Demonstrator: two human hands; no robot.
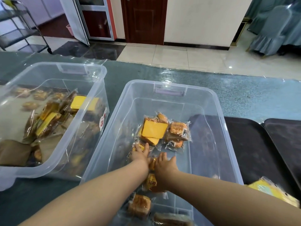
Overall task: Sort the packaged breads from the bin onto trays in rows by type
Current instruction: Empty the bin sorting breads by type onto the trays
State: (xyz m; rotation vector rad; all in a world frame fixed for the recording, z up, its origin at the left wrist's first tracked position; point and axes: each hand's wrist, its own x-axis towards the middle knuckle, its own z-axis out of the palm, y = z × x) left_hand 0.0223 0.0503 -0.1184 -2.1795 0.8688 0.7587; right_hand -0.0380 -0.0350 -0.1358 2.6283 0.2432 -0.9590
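Observation:
Both my arms reach down into a clear plastic bin (216, 111) in front of me. My left hand (140, 153) lies with straight fingers on a small wrapped bread at the edge of a yellow-labelled package (154, 130). My right hand (164, 165) rests palm down just beside it, fingers spread over an orange wrapped bread (151, 182). Brown packaged buns (178, 130) lie to the right of the yellow package, and another brown bun (140, 206) sits near the bin's near end. Whether either hand grips anything cannot be told.
A second clear bin (99, 74) full of several packaged breads stands to the left. Two dark trays (254, 152) (286, 132) lie to the right, with a yellow package (275, 191) on the nearer one. All sit on a blue-green covered table (244, 95).

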